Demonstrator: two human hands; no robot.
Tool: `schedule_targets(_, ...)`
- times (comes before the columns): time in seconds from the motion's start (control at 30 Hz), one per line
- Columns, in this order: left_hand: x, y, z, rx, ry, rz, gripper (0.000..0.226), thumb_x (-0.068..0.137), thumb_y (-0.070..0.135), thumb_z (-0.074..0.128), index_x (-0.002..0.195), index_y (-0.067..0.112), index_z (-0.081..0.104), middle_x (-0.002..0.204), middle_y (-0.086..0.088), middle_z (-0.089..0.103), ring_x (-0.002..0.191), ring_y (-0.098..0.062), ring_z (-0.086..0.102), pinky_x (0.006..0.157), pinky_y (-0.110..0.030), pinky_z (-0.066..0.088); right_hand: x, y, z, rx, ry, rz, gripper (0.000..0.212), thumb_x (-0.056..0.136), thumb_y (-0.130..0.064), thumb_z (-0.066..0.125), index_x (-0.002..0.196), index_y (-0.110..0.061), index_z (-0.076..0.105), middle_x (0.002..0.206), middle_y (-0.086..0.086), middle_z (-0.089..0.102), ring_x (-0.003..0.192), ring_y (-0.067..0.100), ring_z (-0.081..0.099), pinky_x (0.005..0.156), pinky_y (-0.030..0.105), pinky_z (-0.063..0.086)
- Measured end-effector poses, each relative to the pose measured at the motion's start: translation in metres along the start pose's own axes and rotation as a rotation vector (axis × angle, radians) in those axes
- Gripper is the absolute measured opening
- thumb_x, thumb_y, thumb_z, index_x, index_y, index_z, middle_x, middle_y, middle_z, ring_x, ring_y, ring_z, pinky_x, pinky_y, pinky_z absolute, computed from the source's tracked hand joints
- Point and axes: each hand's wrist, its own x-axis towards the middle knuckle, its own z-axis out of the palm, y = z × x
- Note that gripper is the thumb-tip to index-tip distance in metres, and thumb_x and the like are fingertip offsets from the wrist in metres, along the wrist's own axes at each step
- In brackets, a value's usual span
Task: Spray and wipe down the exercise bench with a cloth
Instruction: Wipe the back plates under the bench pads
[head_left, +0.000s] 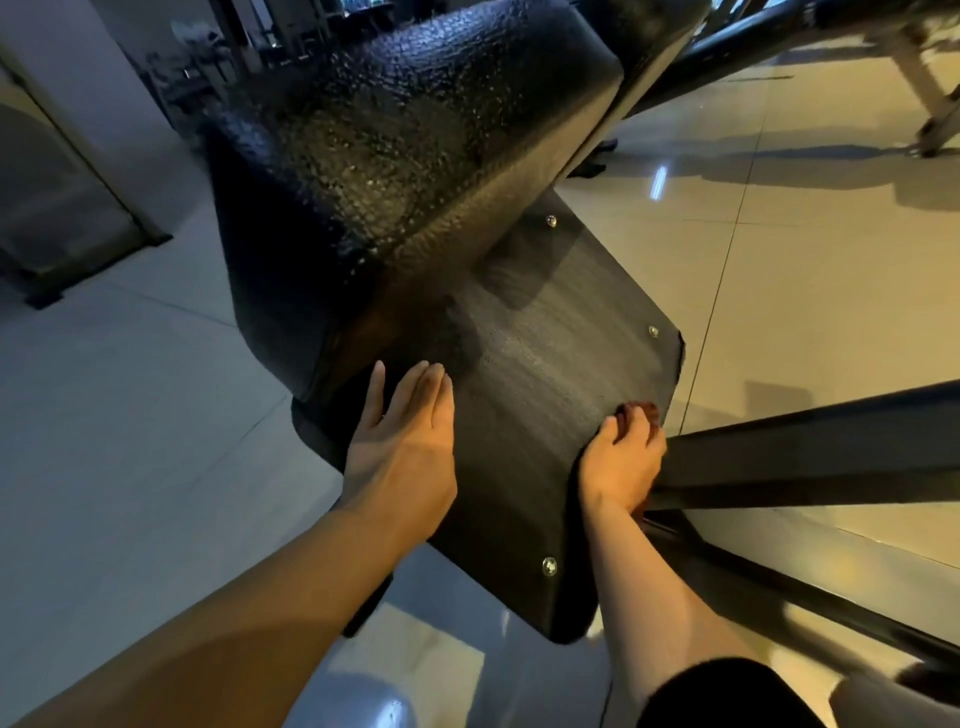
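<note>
— What is under your hands?

— A flat black board (545, 415) with a fine matte grain and rounded corners, studded near its edges with small round silver bolts (549, 566). My left hand (402, 441) lies palm down on its left part, fingers straight and close together, thumb apart, gripping nothing.

— And the right?

— My right hand (623, 457) sits at the board's right edge, fingers curled over a small dark reddish cloth (641, 410). Only a crumpled scrap of it shows past my fingertips, pressed against the board.

— Where is the bench itself?

— Directly beyond my hands. The black padded exercise bench (405, 171) rises over the board's far end, thick and block-shaped, with rounded edges. Its upholstery is pebbled like coarse leather, and the top face glistens with pale specks, wet or merely lit I cannot tell.

— What surrounds it?

— Glossy pale floor tiles (779, 218), large and square, with thin joints, mirroring the ceiling lights. A dark, smooth, straight-edged metal beam (805, 452) runs off to the right just beside my right hand. The black short sleeve (727, 696) of my right arm shows at the bottom edge.
</note>
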Motion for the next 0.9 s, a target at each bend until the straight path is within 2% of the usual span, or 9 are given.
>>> schedule_targets(0.07,-0.010,-0.007,-0.002,-0.013,-0.005,-0.054,0.068,0.104,0.024,0.026,0.144,-0.001,-0.023,0.158,-0.016,-0.020,0.144,-0.030,-0.025,0.110,-0.052,-0.018,-0.015,-0.024,0.010,-0.045,-0.007,-0.024,0.047,0.100,-0.027,0.047,0.143,-0.010,0.043,0.153,0.021,0.028,0.142,0.037,0.024,0.118,0.046,0.019)
schedule_targets(0.17,-0.028,-0.014,-0.012,-0.131,-0.034,-0.134,0.072,0.100,0.030,0.038,0.151,0.004,-0.006,0.160,-0.012,-0.008,0.148,-0.027,-0.011,0.116,-0.049,-0.009,-0.062,-0.083,0.038,-0.019,-0.130,-0.333,0.050,0.100,-0.028,0.046,0.145,-0.008,0.040,0.156,0.022,0.023,0.145,0.037,0.018,0.120,0.047,0.017)
schedule_targets(0.27,-0.044,-0.020,-0.009,-0.255,0.139,-0.163,0.066,0.084,0.023,0.060,0.141,-0.003,0.040,0.146,-0.023,0.038,0.141,-0.036,0.031,0.115,-0.056,0.017,-0.112,-0.120,0.060,0.043,-0.313,-0.791,0.048,0.098,-0.032,0.039,0.136,-0.004,0.051,0.150,0.028,0.032,0.141,0.045,0.026,0.116,0.053,0.025)
schedule_targets(0.33,-0.051,-0.019,0.001,-0.304,0.245,-0.171,0.056,0.078,0.018,0.061,0.128,-0.006,0.054,0.132,-0.027,0.053,0.128,-0.041,0.047,0.109,-0.062,0.030,-0.117,-0.115,0.058,0.035,-0.375,-0.916,0.045,0.098,-0.033,0.041,0.135,-0.009,0.052,0.151,0.023,0.033,0.142,0.041,0.026,0.116,0.053,0.024)
schedule_targets(0.47,-0.056,0.000,0.006,-0.317,0.265,-0.134,0.063,0.075,0.013,0.069,0.131,-0.009,0.051,0.132,-0.025,0.054,0.129,-0.039,0.048,0.111,-0.059,0.028,-0.085,-0.051,0.022,-0.045,-0.215,-0.566,0.046,0.099,-0.032,0.048,0.144,-0.022,0.043,0.156,0.009,0.029,0.144,0.029,0.025,0.119,0.049,0.020)
schedule_targets(0.6,-0.065,0.015,0.012,-0.290,0.199,-0.098,0.074,0.068,0.013,0.081,0.132,-0.009,0.051,0.133,-0.025,0.055,0.127,-0.038,0.050,0.108,-0.058,0.033,-0.064,0.026,-0.022,-0.090,-0.081,-0.076,0.044,0.101,-0.031,0.044,0.143,-0.018,0.043,0.152,0.016,0.031,0.135,0.040,0.033,0.113,0.047,0.027)
schedule_targets(0.7,-0.078,0.010,0.011,-0.281,0.154,-0.119,0.082,0.067,0.020,0.083,0.135,-0.008,0.047,0.138,-0.025,0.050,0.131,-0.039,0.046,0.108,-0.059,0.027,-0.073,0.025,-0.026,-0.135,-0.058,0.072,0.047,0.101,-0.031,0.042,0.145,-0.016,0.039,0.153,0.020,0.027,0.136,0.042,0.030,0.114,0.050,0.026)
schedule_targets(0.77,-0.088,0.002,0.007,-0.280,0.120,-0.149,0.076,0.085,0.022,0.067,0.147,-0.002,0.030,0.152,-0.021,0.033,0.143,-0.035,0.027,0.114,-0.054,0.010,-0.089,-0.003,-0.016,-0.170,-0.074,-0.006,0.049,0.101,-0.032,0.043,0.147,-0.014,0.036,0.155,0.022,0.023,0.141,0.040,0.024,0.117,0.049,0.019)
schedule_targets(0.9,-0.104,-0.016,0.005,-0.320,0.098,-0.263,0.071,0.099,0.031,0.039,0.154,0.008,0.000,0.162,-0.010,-0.001,0.149,-0.025,-0.003,0.118,-0.047,-0.010,-0.155,-0.075,0.019,-0.118,-0.318,-0.560,0.053,0.101,-0.028,0.046,0.150,-0.014,0.031,0.159,0.020,0.014,0.147,0.036,0.009,0.121,0.048,0.009)
